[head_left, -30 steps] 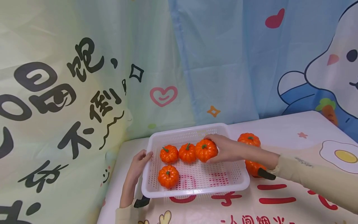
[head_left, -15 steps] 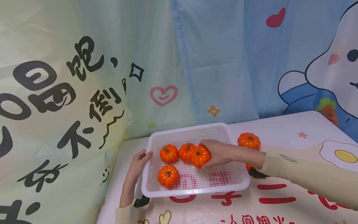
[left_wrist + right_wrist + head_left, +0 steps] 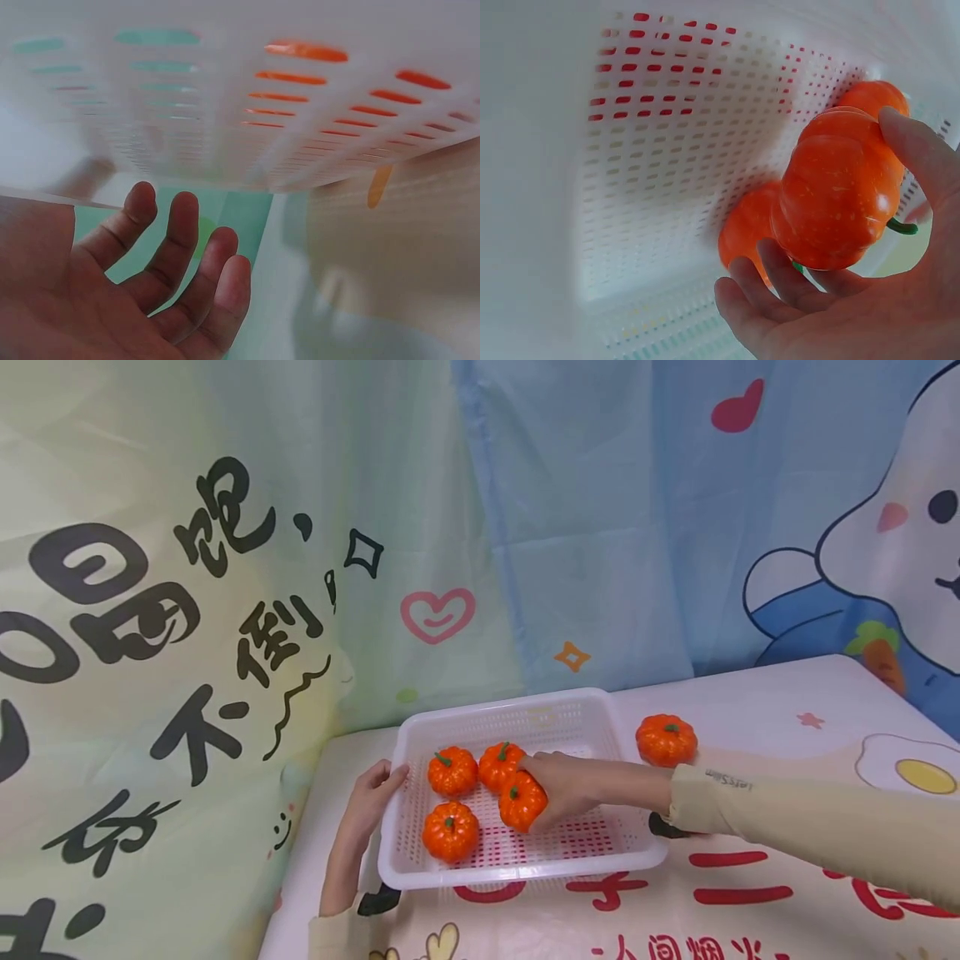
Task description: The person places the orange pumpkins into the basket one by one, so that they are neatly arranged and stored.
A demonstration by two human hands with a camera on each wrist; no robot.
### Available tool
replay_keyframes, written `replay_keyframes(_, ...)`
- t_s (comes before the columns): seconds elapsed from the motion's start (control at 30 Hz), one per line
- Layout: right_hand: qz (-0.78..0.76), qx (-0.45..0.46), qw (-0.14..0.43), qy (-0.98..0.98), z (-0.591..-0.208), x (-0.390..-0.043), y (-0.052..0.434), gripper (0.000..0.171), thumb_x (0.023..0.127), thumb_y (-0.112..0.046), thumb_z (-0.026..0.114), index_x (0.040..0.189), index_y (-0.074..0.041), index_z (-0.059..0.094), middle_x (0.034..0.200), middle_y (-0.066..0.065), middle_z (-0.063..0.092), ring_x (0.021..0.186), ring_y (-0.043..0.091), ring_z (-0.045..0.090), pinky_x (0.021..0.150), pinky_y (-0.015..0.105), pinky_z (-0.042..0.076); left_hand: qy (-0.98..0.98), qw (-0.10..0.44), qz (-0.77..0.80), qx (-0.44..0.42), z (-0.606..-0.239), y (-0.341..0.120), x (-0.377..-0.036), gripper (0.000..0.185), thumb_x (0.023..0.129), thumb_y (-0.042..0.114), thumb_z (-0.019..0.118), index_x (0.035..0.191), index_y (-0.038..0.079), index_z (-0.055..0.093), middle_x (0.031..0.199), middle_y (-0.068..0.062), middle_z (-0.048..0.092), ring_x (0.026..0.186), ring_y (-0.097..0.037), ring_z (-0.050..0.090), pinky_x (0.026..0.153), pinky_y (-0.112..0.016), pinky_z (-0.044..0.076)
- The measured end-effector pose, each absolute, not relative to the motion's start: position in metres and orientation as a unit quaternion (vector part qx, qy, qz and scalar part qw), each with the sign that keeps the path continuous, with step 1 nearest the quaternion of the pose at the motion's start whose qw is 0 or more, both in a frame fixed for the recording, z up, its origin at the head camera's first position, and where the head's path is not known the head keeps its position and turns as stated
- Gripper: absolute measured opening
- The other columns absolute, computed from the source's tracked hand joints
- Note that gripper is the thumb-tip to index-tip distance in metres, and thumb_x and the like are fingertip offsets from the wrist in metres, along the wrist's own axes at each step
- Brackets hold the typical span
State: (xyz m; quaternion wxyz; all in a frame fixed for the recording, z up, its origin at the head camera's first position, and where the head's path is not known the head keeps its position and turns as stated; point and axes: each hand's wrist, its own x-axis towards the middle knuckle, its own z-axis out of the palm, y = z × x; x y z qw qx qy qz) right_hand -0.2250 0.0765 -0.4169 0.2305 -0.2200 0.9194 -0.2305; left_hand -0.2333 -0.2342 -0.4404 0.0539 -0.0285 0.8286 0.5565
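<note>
Right hand (image 3: 567,786) grips a pumpkin (image 3: 522,800) inside the basket (image 3: 517,864); left hand (image 3: 372,797) rests open-fingered at its rim.

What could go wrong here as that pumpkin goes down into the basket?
1. The pumpkin in the right hand sits tight against a second pumpkin; setting it down may knock that one rolling.
2. The left hand only touches the basket rim, so a push might slide it.
3. The sleeve passes close to the pumpkin on the table and may brush it.
</note>
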Motion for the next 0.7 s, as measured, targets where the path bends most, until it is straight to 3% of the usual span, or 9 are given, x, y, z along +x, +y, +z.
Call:
replay_keyframes(0.2,-0.217,-0.227,0.235,0.920,-0.419,-0.222,0.066,0.093,0.071,-0.036,0.088,0.147,-0.009,0.042,0.137,0.008,0.055,0.123,0.027,0.054,0.103,0.053,0.051,0.827,0.052,0.559,-0.025,-0.442,-0.237,-0.233,0.022,0.102,0.021,0.058,0.097,0.000,0.059,0.089,-0.009,0.062,0.077,-0.022,0.062,0.064,-0.023,0.056)
replay_keyframes(0.7,-0.201,-0.216,0.254,0.921,-0.429,-0.221,0.053,0.087,0.070,-0.034,0.091,0.142,-0.014,0.047,0.132,0.007,0.057,0.119,0.027,0.056,0.105,0.053,0.049,0.827,0.051,0.559,-0.026,-0.442,-0.237,-0.234,0.023,0.102,0.021,0.059,0.097,-0.001,0.059,0.091,-0.010,0.062,0.082,-0.026,0.063,0.064,-0.023,0.055)
